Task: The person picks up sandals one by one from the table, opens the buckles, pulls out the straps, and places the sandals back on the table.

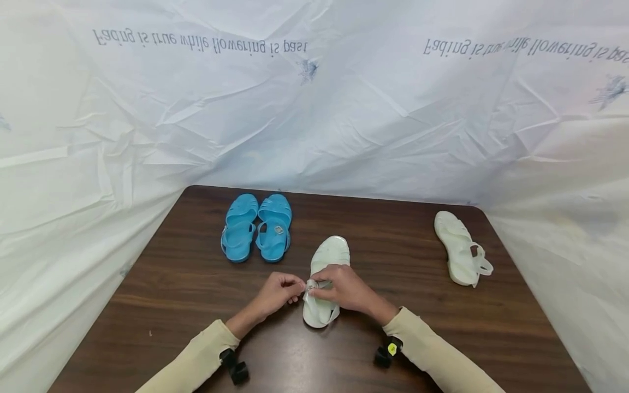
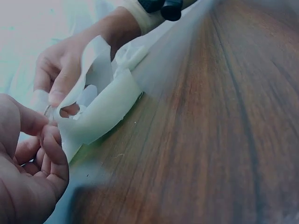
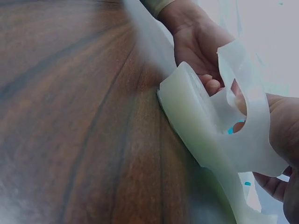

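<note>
A white jelly sandal [image 1: 331, 252] lies sole down on the table, toe pointing away. My left hand [image 1: 276, 293] is at its left side, thumb and forefinger pinching the end of the sandal strap by a small metal buckle [image 2: 47, 111]. From the right, my right hand [image 1: 345, 289] reaches over the sandal and pinches the strap close to that buckle. The heel strap [image 3: 254, 107] stands up in a loop above the sole in the right wrist view. Fingers partly hide the buckle, so how far the strap is threaded is unclear.
A pair of blue sandals [image 1: 239, 229] stands side by side at the back left of the brown wooden table [image 1: 393, 245]. Another white sandal [image 1: 457, 248] lies at the back right, its strap loose to one side. White printed sheeting [image 1: 314, 109] hangs around the table.
</note>
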The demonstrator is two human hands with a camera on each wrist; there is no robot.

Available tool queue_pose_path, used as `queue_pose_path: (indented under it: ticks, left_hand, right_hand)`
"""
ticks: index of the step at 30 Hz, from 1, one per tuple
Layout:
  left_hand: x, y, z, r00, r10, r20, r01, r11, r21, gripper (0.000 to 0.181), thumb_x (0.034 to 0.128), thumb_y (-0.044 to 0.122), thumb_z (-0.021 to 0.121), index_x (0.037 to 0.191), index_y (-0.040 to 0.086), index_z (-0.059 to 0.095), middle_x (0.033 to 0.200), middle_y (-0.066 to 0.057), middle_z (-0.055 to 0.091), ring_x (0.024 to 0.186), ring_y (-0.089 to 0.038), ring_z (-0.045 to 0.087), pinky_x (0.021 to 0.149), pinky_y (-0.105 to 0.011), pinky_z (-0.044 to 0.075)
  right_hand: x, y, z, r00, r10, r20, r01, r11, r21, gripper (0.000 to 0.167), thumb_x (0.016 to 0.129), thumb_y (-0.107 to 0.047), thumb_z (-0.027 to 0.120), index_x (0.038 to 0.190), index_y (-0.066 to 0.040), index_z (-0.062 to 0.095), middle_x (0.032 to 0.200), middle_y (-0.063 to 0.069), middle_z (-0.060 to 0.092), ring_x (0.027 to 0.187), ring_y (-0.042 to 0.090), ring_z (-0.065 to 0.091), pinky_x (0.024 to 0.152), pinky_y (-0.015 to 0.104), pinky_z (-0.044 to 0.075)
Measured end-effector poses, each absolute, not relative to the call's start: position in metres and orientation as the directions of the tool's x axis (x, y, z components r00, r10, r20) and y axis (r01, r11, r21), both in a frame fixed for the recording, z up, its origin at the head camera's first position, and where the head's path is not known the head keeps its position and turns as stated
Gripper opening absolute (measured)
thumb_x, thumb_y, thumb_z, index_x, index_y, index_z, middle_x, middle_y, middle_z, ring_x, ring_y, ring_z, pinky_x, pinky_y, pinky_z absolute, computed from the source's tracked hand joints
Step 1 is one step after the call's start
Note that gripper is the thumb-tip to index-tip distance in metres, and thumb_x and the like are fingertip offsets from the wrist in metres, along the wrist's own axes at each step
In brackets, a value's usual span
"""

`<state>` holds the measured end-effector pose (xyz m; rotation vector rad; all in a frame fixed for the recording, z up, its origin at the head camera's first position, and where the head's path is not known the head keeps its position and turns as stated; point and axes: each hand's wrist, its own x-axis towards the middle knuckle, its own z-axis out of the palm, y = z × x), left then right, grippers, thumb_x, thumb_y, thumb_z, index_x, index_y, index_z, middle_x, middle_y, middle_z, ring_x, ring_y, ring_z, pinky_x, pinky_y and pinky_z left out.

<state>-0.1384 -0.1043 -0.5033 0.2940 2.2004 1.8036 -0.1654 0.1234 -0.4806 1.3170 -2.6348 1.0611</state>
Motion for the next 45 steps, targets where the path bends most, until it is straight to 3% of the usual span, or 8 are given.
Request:
queue_pose_path:
  ticks: [11,21,25,32,39,45]
  left_hand:
    - [-0.136,-0.108,-0.5,-0.915,0.404,-0.005,0.059,0.145,0.988,0.019,0.0985,0.012,0.069,0.104,-0.006,0.075,0.084,-0.015,0.072,0.071,-0.015,0.066,0.065,-0.027,0.057]
    - [-0.136,-0.113,-0.504,-0.889,0.411,-0.204,-0.229,-0.014,0.973,0.026,0.099,0.006,0.066,0.116,-0.013,0.066,0.101,-0.011,0.074,0.087,-0.012,0.071,0.079,-0.027,0.06]
    - [-0.137,-0.114,-0.508,-0.885,0.411,-0.22,-0.261,-0.045,0.964,0.028,0.0988,0.012,0.068,0.116,-0.011,0.068,0.101,-0.006,0.073,0.089,-0.011,0.069,0.08,-0.025,0.058]
    - [-0.14,-0.114,-0.505,-0.878,0.406,-0.254,-0.318,-0.097,0.943,0.017,0.0946,0.012,0.074,0.104,-0.002,0.073,0.093,-0.004,0.071,0.082,-0.012,0.065,0.074,-0.025,0.056]
    - [-0.137,-0.116,-0.494,-0.893,0.377,-0.244,-0.285,-0.057,0.957,0.026,0.0957,0.012,0.072,0.11,-0.009,0.07,0.093,-0.004,0.072,0.084,-0.011,0.067,0.077,-0.024,0.058]
    - [-0.137,-0.115,-0.5,-0.883,0.394,-0.254,-0.297,-0.052,0.953,0.026,0.0959,0.011,0.071,0.112,-0.009,0.07,0.096,-0.003,0.072,0.085,-0.011,0.067,0.078,-0.024,0.057]
  right_hand:
    - [-0.167,0.124,-0.484,-0.65,-0.695,0.309,-0.703,0.395,-0.592,0.018,0.093,-0.027,0.078,0.107,-0.015,0.079,0.102,-0.007,0.075,0.092,0.002,0.067,0.079,0.022,0.055]
    - [-0.168,0.127,-0.485,-0.694,-0.653,0.303,-0.644,0.375,-0.666,0.021,0.093,-0.024,0.079,0.11,-0.012,0.078,0.102,-0.005,0.076,0.092,0.003,0.068,0.078,0.025,0.057]
    - [-0.168,0.127,-0.485,-0.699,-0.645,0.309,-0.636,0.363,-0.681,0.022,0.092,-0.023,0.079,0.11,-0.012,0.078,0.103,-0.004,0.076,0.091,0.004,0.069,0.079,0.026,0.057]
    - [-0.167,0.124,-0.484,-0.684,-0.672,0.282,-0.629,0.349,-0.695,0.018,0.092,-0.025,0.079,0.107,-0.015,0.078,0.102,-0.008,0.076,0.091,0.002,0.068,0.078,0.024,0.057]
    - [-0.165,0.123,-0.485,-0.693,-0.66,0.29,-0.611,0.324,-0.722,0.017,0.092,-0.025,0.079,0.107,-0.017,0.078,0.101,-0.009,0.076,0.091,0.002,0.068,0.078,0.024,0.057]
    - [-0.162,0.123,-0.486,-0.694,-0.663,0.281,-0.6,0.316,-0.735,0.018,0.093,-0.026,0.078,0.108,-0.017,0.078,0.102,-0.009,0.076,0.092,0.002,0.069,0.079,0.025,0.057]
